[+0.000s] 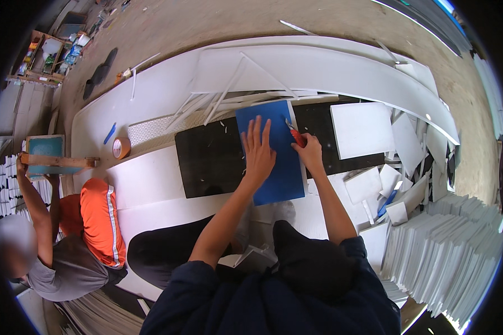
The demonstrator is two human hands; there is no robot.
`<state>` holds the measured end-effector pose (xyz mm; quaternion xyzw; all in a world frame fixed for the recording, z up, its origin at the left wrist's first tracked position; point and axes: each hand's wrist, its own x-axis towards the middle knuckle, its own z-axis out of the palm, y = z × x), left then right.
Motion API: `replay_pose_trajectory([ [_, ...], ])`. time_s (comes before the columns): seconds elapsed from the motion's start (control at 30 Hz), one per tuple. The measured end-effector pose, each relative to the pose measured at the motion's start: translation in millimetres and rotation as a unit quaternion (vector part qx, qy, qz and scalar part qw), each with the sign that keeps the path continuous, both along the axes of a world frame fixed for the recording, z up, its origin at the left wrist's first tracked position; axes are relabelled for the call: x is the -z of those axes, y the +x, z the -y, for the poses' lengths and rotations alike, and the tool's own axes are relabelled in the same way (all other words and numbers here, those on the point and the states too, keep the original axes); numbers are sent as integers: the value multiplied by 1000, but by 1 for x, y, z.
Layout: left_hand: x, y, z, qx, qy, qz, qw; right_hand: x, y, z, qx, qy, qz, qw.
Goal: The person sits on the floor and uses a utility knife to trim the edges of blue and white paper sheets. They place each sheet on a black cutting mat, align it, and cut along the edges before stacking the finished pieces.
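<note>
A blue rectangular sheet (279, 181) with a pale strip along its right edge lies across a dark board (204, 162) in front of me. My left hand (257, 153) rests on the sheet with its fingers stretched out. Close to the sheet's right edge, my right hand (310, 153) is closed round a red-handled utility knife (295, 133), its tip pointing away from me. Whether the blade touches the sheet, I cannot tell. A white square panel (360, 131) sits on the right part of the dark board.
White offcuts (366, 184) and a blue-handled tool (388, 202) lie at the right, beside stacked white panels (447, 251). Long white strips (223, 92) lie beyond the board. A tape roll (121, 148) stands at left, near a co-worker (72, 262) holding a wooden piece (58, 161).
</note>
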<state>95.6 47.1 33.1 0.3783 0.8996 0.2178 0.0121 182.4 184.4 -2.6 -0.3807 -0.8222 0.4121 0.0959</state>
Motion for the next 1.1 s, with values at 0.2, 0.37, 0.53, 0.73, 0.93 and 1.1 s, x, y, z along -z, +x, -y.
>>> replay_pose_trajectory([
  [0.2,31,-23,-38,23,106,-10,994,0,0,-1,4,-1,13,1000],
  [0.37,33,-18,-43,17,36,-71,997,7,3,-3,27,59,-59,996],
  [0.53,36,-15,-47,-7,-27,-67,997,-13,-27,-23,-43,-14,96,994],
  [0.73,36,-8,-58,-41,-14,-38,998,-31,-58,-27,-110,72,164,978],
  [0.93,37,-8,-58,-39,-32,-42,998,-31,-65,-24,-116,98,170,974],
  [1.1,35,-8,-54,-32,-30,-44,998,-33,-74,-20,-122,87,179,972],
])
